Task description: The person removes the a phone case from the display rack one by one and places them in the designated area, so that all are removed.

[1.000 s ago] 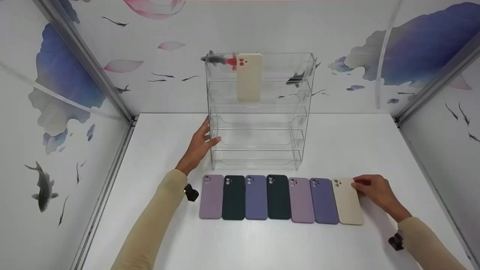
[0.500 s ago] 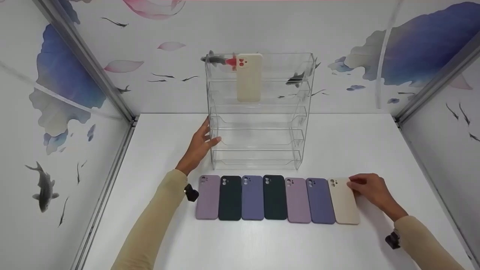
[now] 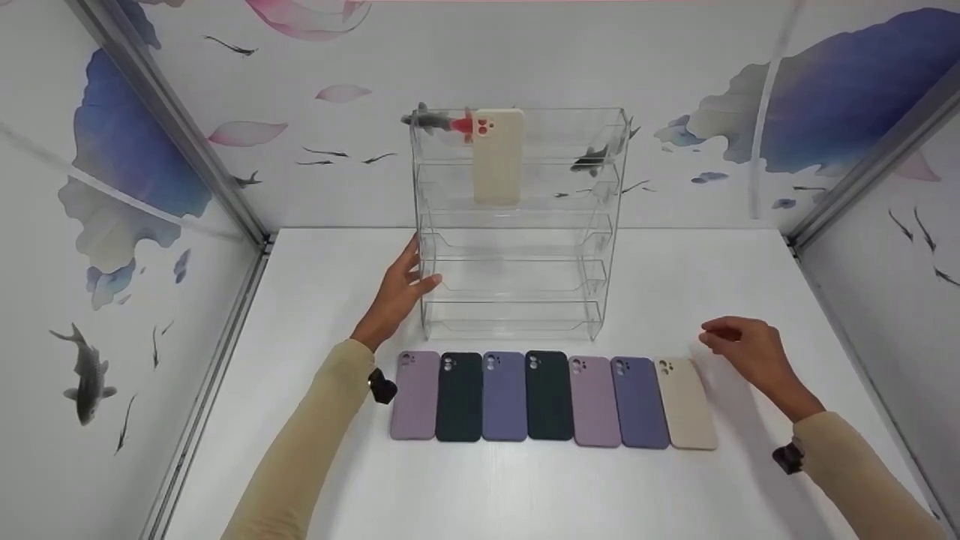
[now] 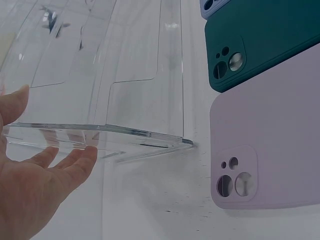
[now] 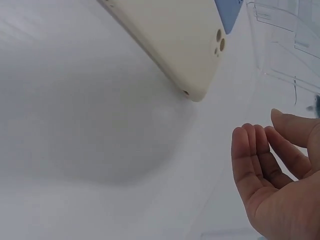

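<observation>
A clear acrylic tiered display rack (image 3: 517,311) stands upright on the white table. My left hand (image 3: 391,296) holds its left side, thumb at the front edge and fingers against the outer side panel (image 4: 142,140). In front of the rack lies a row of phone cases: lilac (image 3: 415,396), dark green (image 3: 460,397), periwinkle blue (image 3: 505,397), then more in the same colours, and a cream phone case (image 3: 688,405) at the right end. My right hand (image 3: 750,352) hovers just beyond that cream case's right corner, fingers loosely bent, holding nothing.
Another cream phone case (image 3: 498,161) leans upright in the rack's top tier. White walls printed with fish and petals enclose the table (image 3: 480,495) at the back and both sides.
The row of cases has slid slightly left, my right hand at the cream end case. That hand has since let go and lifted up and away. My left hand has not moved.
</observation>
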A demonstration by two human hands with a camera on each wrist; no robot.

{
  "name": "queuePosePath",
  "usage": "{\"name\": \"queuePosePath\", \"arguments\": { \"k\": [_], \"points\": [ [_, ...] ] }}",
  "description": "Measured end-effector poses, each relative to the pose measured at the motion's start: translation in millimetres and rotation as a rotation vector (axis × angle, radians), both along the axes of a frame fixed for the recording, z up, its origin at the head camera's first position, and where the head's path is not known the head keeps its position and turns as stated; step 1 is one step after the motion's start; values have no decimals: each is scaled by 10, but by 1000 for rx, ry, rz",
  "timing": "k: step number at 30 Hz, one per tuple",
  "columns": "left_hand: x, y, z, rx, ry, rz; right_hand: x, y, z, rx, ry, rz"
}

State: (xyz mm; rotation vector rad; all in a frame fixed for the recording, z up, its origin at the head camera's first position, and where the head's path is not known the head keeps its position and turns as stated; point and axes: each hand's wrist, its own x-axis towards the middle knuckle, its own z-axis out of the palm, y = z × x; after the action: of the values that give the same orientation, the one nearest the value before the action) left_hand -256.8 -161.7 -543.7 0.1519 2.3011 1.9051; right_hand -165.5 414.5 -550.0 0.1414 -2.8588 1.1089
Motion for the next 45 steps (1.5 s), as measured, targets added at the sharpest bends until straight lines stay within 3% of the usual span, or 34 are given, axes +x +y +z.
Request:
{"name": "queuePosePath", "arguments": {
  "k": [7,26,35,45],
  "points": [
    [-11,-22,0,13,11,-5,-115,-121,188,-48,110,10],
    [7,-59,2,4,3,-4,-475,-517,819,-172,235,16],
    [-9,-44,-8,21,-4,-13,-541,-790,1127,-226,273,31],
    [-11,-2,-18,-1,1,-3,-696,-965,1250,-259,281,74]
  ]
}}
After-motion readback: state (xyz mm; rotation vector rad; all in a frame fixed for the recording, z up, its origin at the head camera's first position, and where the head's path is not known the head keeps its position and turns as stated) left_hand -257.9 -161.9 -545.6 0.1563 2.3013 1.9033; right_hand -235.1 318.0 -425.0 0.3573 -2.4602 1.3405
